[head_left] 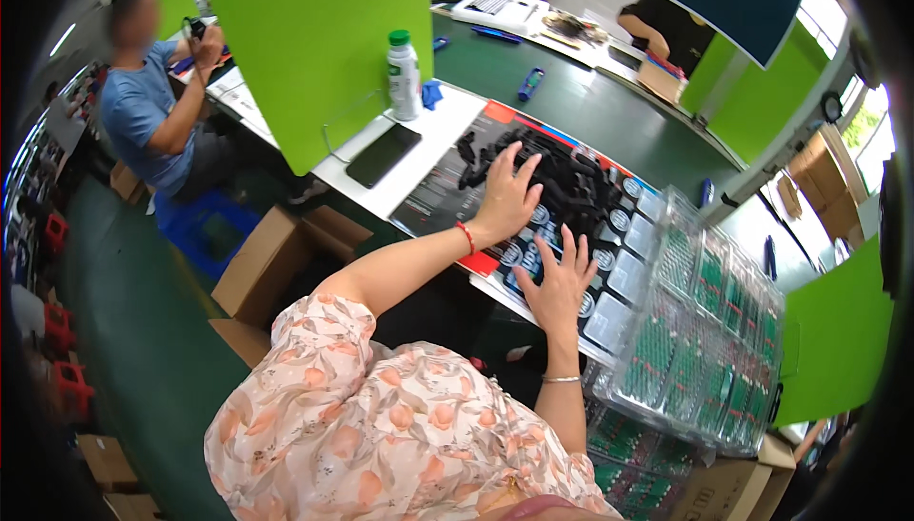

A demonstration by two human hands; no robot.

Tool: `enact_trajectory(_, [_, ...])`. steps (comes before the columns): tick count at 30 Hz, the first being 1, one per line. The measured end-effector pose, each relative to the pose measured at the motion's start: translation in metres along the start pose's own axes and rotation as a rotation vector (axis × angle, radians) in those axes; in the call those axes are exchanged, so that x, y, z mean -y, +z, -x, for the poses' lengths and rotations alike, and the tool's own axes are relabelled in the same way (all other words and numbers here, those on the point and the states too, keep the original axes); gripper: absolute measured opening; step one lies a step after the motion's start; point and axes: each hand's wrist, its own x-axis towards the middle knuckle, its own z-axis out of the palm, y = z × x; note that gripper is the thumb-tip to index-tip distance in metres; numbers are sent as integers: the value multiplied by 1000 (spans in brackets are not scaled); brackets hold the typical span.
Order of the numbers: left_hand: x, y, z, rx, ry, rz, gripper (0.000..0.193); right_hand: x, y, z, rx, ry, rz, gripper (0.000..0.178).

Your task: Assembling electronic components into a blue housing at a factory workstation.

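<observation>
A heap of small black parts (579, 183), too jumbled to name by kind, lies on a dark printed sheet (433, 199) on the table. At the heap's near left edge is my left hand (505, 202), palm down with its fingers spread; the fingertips reach onto the black parts. My right hand (560, 290) rests lower and to the right, over the printed part of the sheet, fingers apart and nothing seen in them. Beside it stand stacked clear plastic trays (657, 350) full of green circuit boards (709, 278).
A phone (384, 155) and a white bottle with a green cap (404, 78) are on the left of the table, by a green partition (319, 45). Open cardboard boxes (257, 269) stand below. A seated person (152, 111) works at left; another (666, 30) sits across.
</observation>
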Motion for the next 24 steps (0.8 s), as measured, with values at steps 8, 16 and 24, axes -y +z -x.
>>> enact_trajectory(8, [111,-21,-13,203,-233,-285,52,-9,15,0,-94,51,11,38])
enact_trajectory(16, [59,13,-9,37,-62,173,46,-5,22,-6,-142,114,127,36])
enact_trajectory(24, [16,4,13,142,10,267,51,-15,27,-20,-167,203,255,31])
